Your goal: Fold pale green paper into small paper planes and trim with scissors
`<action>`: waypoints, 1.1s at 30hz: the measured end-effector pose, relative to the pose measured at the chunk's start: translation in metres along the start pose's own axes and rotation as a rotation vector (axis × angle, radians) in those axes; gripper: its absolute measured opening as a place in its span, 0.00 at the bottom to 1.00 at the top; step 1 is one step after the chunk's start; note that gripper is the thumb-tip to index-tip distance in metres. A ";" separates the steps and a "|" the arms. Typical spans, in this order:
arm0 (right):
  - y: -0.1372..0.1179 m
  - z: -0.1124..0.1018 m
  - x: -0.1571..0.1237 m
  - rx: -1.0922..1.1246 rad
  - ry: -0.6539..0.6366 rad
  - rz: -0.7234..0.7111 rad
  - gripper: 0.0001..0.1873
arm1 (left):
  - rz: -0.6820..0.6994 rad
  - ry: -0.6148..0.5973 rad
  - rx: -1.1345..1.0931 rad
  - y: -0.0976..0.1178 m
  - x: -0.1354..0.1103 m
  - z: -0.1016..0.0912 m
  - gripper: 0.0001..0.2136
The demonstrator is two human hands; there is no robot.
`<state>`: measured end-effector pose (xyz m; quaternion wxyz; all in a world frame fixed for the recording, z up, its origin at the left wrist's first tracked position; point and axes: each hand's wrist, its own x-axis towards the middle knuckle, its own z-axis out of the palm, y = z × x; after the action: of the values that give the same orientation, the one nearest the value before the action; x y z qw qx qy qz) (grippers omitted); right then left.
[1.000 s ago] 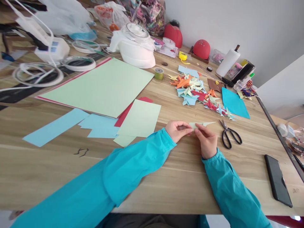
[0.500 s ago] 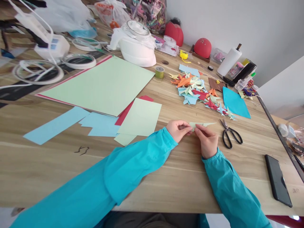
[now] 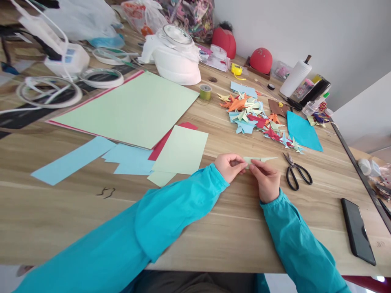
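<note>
A small pale green folded paper piece (image 3: 259,160) lies on the wooden table (image 3: 214,228), its pointed tip sticking out to the right. My left hand (image 3: 229,167) pinches its left end, fingers closed. My right hand (image 3: 267,181) presses and pinches it from the near side, fingers closed too. Both arms wear turquoise sleeves. Much of the folded piece is hidden under my fingers.
Black scissors (image 3: 297,174) lie just right of my hands, a black phone (image 3: 357,231) farther right. A pile of folded coloured paper shapes (image 3: 253,116) sits beyond, beside a teal sheet (image 3: 302,131). Green, blue and red paper sheets (image 3: 180,151) lie left. A white appliance (image 3: 174,57) and tape rolls stand behind.
Almost nothing differs; both hands stay on the folded green paper with only tiny finger shifts. The view has drifted slightly.
</note>
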<state>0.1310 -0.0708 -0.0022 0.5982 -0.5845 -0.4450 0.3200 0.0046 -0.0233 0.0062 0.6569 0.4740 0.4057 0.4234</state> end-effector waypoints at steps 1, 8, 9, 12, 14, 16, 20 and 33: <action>0.000 0.000 0.000 0.003 -0.002 0.000 0.10 | -0.001 0.002 -0.001 0.000 0.000 0.000 0.05; -0.006 0.001 -0.001 0.016 -0.045 0.034 0.12 | 0.006 0.008 -0.007 0.000 0.000 0.000 0.05; -0.006 0.001 -0.001 0.018 -0.048 0.035 0.12 | 0.005 0.008 -0.013 0.001 0.000 0.000 0.05; -0.006 0.002 -0.002 0.038 -0.051 0.030 0.12 | -0.008 0.005 -0.054 0.002 0.000 0.000 0.07; -0.004 0.002 -0.002 0.055 -0.049 0.020 0.12 | -0.015 0.001 -0.090 0.003 0.000 0.000 0.07; -0.003 0.002 -0.002 0.066 -0.041 0.014 0.12 | -0.017 -0.011 -0.119 0.004 -0.001 0.000 0.07; -0.002 0.002 -0.001 0.085 -0.028 0.015 0.11 | -0.026 -0.030 -0.158 0.006 -0.001 0.001 0.06; -0.003 0.002 -0.001 0.071 -0.007 0.008 0.09 | -0.036 -0.013 -0.186 0.004 0.000 0.000 0.11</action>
<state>0.1285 -0.0711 0.0003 0.6157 -0.5635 -0.4332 0.3402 0.0042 -0.0224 0.0097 0.7083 0.4061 0.3687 0.4443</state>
